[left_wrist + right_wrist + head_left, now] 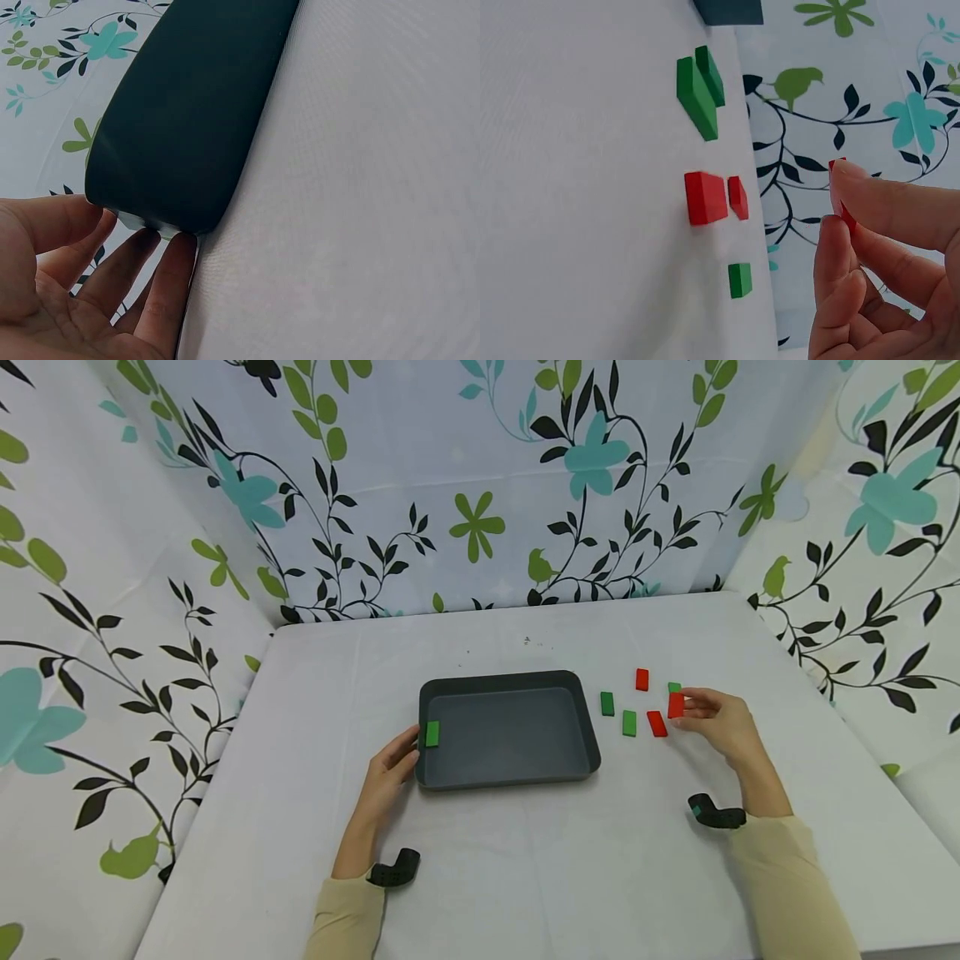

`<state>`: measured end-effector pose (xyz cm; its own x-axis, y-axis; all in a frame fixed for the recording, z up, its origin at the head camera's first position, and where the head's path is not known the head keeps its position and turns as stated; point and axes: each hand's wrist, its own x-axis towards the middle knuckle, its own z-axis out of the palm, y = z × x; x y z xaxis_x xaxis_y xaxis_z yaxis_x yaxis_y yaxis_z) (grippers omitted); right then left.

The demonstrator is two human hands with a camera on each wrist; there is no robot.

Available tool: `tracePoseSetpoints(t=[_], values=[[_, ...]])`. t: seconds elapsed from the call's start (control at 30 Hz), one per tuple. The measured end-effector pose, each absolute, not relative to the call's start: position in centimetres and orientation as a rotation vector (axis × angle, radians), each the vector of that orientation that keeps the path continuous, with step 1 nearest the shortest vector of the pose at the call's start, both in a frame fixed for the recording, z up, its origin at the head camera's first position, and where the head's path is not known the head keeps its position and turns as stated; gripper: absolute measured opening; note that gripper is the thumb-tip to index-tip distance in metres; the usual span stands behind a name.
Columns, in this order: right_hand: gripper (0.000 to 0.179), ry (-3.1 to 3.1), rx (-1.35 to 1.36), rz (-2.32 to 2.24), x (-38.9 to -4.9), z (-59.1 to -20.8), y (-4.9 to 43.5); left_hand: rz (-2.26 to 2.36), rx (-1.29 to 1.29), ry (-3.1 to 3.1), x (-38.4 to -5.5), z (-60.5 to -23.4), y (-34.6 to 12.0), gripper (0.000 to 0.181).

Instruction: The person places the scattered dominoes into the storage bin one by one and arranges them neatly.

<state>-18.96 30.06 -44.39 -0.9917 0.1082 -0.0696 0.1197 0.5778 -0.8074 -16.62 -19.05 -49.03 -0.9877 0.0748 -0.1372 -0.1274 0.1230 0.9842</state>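
A dark grey rectangular tray (517,735) lies on the table, with one green block (432,733) inside by its left wall. My left hand (387,772) touches the outside of the tray's left end with its fingertips; the left wrist view shows the fingers against the tray's dark wall (187,112). To the right of the tray, my right hand (716,722) pinches a red block (676,705) between thumb and fingers, raised off the table in the right wrist view. Near it lie two red blocks (657,723) and several green blocks (629,723).
The white-covered table (525,860) stretches around the tray. Patterned cloth (405,485) with leaves and birds hangs behind and along both sides. A black wrist camera (716,812) sits on the right wrist, another camera (396,867) on the left.
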Motion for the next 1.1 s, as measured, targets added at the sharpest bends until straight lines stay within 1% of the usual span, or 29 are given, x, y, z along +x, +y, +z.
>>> tracePoseSetpoints(t=[0.33,0.63,1.1], values=[[0.055,2.763,0.163,-1.563,-19.9,-43.1,26.5,2.0,-0.036,2.244,-16.5,-49.1,-19.1,0.047],[0.056,2.68,0.016,-1.694,-21.4,-42.1,21.9,1.997,-0.06,2.246,-16.6,-49.1,-19.0,0.046],[0.053,2.547,-0.187,-1.767,-23.0,-42.2,13.0,1.998,-0.048,2.242,-16.6,-49.0,-19.2,0.046]])
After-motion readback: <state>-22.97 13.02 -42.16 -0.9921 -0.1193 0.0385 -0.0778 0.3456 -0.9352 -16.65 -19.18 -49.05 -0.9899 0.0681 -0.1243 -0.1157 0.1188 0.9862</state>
